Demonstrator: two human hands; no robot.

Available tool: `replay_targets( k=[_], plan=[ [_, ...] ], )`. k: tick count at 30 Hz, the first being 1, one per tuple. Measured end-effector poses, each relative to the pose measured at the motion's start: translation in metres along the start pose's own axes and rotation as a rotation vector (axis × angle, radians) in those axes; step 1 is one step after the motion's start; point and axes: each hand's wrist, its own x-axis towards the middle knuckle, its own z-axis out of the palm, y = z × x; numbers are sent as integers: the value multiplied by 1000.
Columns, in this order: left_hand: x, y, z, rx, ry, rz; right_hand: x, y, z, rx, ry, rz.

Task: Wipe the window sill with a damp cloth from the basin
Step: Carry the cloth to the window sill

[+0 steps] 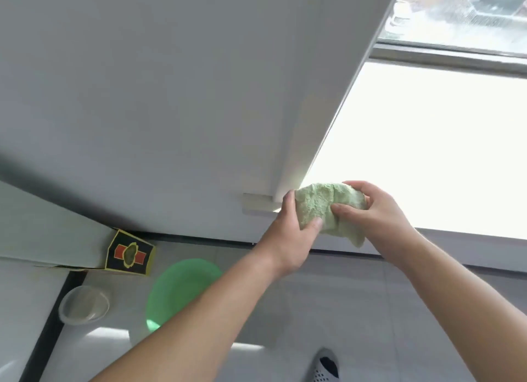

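White painted wall [142, 96] fills most of the view, smooth and matte. Its edge turns into the window reveal at right. Next biggest is the window sill [427, 153], a flat slab washed out by daylight, so surface detail and any dirt on it cannot be read. Window glass [456, 11] sits at top right behind a dark frame rail; the outside is blurred.

Floor tiles [356, 310] are pale grey and glossy, with a black strip along the wall base. The green plastic basin [182, 284] is round and smooth, sitting on the floor below and left of the sill, partly hidden by the left forearm. It looks parked close so the cloth can be re-wetted, and whether it holds water cannot be told. A black-and-yellow printed carton [129, 253] is tucked under a white ledge. A round translucent lidded tub [84, 304] sits left of the basin. A white perforated slipper [325, 367] shows at the bottom edge.

The green terry cloth [325, 208] is nubby, bunched into a thick wad, and held in the air at the sill's near left corner, one tail hanging down. The left hand [291, 236] closes on its left end, thumb on top. The right hand [373, 210] closes on its right end, fingers curled over. The two-handed hold suggests folding or squeezing the wad into a pad before wiping. The cloth does not seem pressed flat on the sill yet, so wiping likely hasn't started here.
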Motion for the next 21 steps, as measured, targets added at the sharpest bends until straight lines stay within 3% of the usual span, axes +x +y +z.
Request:
replay_targets(
  k=[2,6,9,13,21],
  plan=[
    [30,9,42,-3,10,-10,28,6,-46,-41,16,-11],
    [98,33,87,-23,219,-76,85,12,-96,-15,28,-12],
    [138,40,93,-20,340,-144,126,11,-104,-22,51,-59],
    [178,37,90,131,507,-99,171,10,-102,-36,45,-115],
    [266,43,85,138,676,-146,254,-5,-113,-116,-47,-166]
  ],
)
